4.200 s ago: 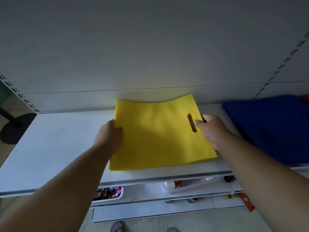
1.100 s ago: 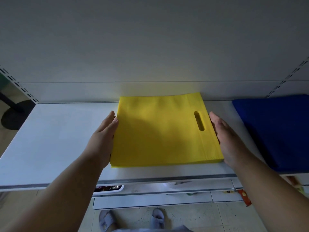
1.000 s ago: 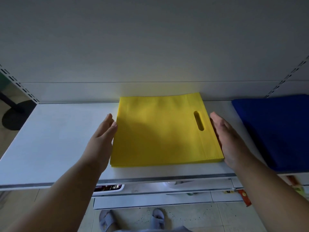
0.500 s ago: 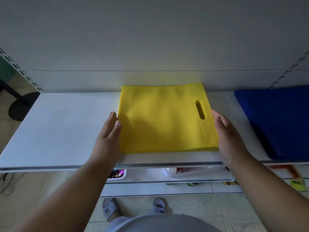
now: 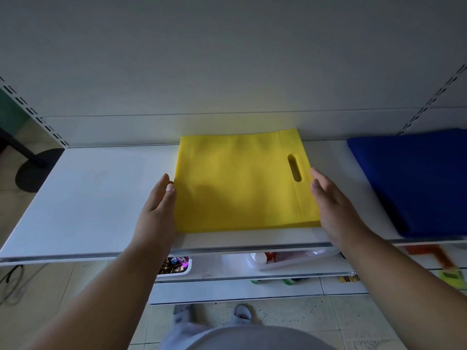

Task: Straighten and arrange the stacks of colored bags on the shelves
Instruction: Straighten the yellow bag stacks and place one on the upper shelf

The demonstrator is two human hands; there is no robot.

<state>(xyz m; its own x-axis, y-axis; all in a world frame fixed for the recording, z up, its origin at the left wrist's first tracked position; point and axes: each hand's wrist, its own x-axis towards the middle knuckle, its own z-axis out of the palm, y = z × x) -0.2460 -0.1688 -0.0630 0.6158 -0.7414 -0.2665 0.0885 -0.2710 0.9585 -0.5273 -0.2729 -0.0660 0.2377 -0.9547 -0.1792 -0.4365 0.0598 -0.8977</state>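
Yellow stack flat mid-shelf, back edge at far wall | left hand flat against its left edge, right hand at right edge, both grips wide, holding nothing | blue stack right, nearer right hand

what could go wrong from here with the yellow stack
1. The yellow stack lies near the shelf's front edge; a pull toward the body may slide bags off.
2. The left hand and right hand press only its sides, so squeezing may buckle it.
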